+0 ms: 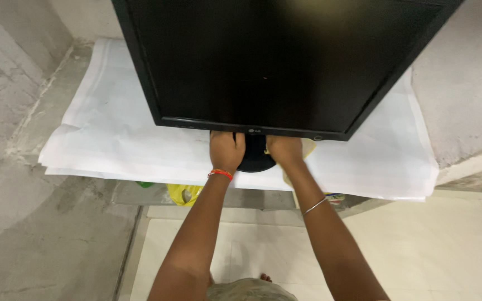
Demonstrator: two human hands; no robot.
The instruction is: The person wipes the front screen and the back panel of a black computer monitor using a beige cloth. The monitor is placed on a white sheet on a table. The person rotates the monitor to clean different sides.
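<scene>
At frame centre I see my left hand (227, 150) pressing the round black stand base (255, 159), fingers curled on it; my right hand (285, 149) clasps its other side, directly beneath the black monitor (274, 61).

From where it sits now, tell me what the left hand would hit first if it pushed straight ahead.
The left hand points away from the person, under the monitor. Straight on it would likely meet the monitor's lower edge or the neck above the round black base; depth there is hidden.

Head view, steeply downward, close.
</scene>
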